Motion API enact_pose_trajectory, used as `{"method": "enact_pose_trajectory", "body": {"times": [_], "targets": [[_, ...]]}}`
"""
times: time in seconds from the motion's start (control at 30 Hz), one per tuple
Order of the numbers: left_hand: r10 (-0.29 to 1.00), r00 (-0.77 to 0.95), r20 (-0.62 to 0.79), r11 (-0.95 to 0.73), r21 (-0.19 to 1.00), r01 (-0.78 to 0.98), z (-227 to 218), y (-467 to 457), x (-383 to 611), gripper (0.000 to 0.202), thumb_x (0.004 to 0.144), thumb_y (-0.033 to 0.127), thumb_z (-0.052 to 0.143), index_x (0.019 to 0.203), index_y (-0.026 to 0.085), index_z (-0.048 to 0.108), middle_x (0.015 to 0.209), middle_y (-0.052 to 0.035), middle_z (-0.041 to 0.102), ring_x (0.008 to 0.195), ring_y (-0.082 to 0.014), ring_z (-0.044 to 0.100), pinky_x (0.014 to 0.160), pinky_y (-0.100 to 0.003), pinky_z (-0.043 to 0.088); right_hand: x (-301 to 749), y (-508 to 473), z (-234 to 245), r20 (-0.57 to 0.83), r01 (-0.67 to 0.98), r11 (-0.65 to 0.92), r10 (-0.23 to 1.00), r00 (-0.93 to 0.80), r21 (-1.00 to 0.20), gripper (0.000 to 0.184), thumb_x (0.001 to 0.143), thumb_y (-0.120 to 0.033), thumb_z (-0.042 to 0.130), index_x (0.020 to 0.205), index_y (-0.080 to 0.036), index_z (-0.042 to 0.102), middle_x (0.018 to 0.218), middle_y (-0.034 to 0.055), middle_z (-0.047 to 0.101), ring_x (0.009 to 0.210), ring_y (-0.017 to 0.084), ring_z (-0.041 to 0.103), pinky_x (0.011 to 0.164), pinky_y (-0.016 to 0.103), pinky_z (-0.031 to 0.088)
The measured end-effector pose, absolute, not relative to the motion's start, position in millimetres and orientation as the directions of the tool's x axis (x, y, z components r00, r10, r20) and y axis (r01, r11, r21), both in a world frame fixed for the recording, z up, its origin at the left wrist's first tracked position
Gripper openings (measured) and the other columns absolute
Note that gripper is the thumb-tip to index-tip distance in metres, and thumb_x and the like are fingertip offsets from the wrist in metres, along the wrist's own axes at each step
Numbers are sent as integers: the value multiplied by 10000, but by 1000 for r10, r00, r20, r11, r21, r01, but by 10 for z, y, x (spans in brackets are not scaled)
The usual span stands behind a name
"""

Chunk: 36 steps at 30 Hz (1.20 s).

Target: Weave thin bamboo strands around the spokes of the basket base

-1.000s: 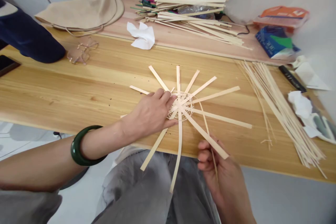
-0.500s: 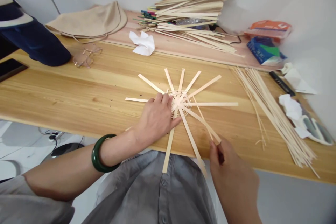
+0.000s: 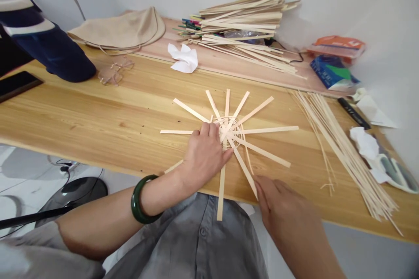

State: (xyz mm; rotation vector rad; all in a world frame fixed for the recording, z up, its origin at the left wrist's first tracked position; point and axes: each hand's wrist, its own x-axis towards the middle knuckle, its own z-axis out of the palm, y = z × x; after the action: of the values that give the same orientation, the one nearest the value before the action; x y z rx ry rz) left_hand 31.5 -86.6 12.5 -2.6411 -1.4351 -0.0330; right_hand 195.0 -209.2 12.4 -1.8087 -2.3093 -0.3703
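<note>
A small round woven bamboo base [image 3: 231, 133] lies on the wooden table, with flat bamboo strips [image 3: 266, 130] radiating from it like spokes. My left hand [image 3: 204, 154], wearing a dark green bangle [image 3: 139, 200], rests on the base's lower left side, fingers pressing on the weave. A thin bamboo strand [image 3: 248, 159] runs down from the base, its lower end close to my right hand [image 3: 281, 209]. The fingers of that hand touch the tip of a lower strip, and the fingers' inner sides are hidden.
Thin bamboo strips [image 3: 343, 152] lie bundled at the table's right. Wide strips [image 3: 242, 22] are stacked on a pink board behind, beside a crumpled tissue [image 3: 182, 58]. Dark cloth [image 3: 55, 56], glasses [image 3: 113, 73] and a phone [image 3: 16, 83] sit at the left. The table's front edge runs below my hands.
My right hand has moved left and down from the strip it held, and the thin strand no longer shows between its fingers. My left hand stays on the base. The view has shifted slightly.
</note>
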Motion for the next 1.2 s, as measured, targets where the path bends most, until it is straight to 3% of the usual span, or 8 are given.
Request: {"method": "enact_pose_trajectory", "body": {"times": [0.17,0.33,0.43,0.57,0.67,0.83,0.97,1.2], "targets": [[848,524,81,-515,-109,850,109,-887,359,635,949,536,521,1265,-11,578,1063,-186,598,995,-312,535,734,-383,490,1985,-1980,363,198,946,242,938,-285,217,259,758,6,444,661,-223,515,502,-9,514,415,155,487,437,287,226],[862,495,111,-484,-111,868,101,-878,416,542,966,510,499,1179,28,629,1044,-180,597,982,-303,526,722,-372,484,1480,-2045,201,148,890,435,897,-416,-134,277,676,24,423,586,-225,506,471,-25,565,381,136,501,432,285,277],[863,499,81,-491,-100,865,121,-852,446,529,973,505,483,1126,27,648,1023,-184,597,979,-308,528,714,-371,480,1474,-2108,204,274,924,250,947,-170,-291,266,882,-87,420,768,-210,625,599,-27,652,499,117,605,490,240,364],[864,498,72,-490,-104,866,124,-836,451,522,972,518,477,1102,43,652,1033,-183,601,977,-300,527,722,-366,476,1923,-2052,300,413,993,-110,903,119,-46,280,971,-375,453,877,-218,664,655,3,655,559,171,596,498,277,342],[866,491,98,-481,-109,870,113,-839,444,512,967,513,489,1100,46,651,1004,-174,602,965,-296,530,709,-358,473,2170,-1906,194,396,963,-228,905,156,141,327,970,-346,424,874,-167,681,770,81,671,765,257,593,576,321,358],[878,473,78,-466,-88,880,145,-842,463,543,970,522,477,1124,28,639,1021,-185,597,964,-301,538,706,-363,481,2162,-1698,-87,404,944,-286,892,200,164,202,929,-254,515,935,-122,667,884,126,662,838,260,562,641,317,387],[889,455,54,-451,-71,890,174,-837,489,546,970,509,487,1128,7,633,1011,-186,591,974,-308,543,708,-361,486,2092,-1696,-104,363,918,-369,883,298,143,198,942,-252,516,806,-177,639,698,40,639,619,178,554,478,265,229],[894,442,72,-439,-55,897,151,-825,527,519,965,510,491,1067,29,656,995,-185,592,951,-300,531,690,-355,489,2148,-1742,-24,386,938,112,891,-241,327,228,915,-67,454,912,-147,667,625,10,619,587,141,575,551,262,332]]}}
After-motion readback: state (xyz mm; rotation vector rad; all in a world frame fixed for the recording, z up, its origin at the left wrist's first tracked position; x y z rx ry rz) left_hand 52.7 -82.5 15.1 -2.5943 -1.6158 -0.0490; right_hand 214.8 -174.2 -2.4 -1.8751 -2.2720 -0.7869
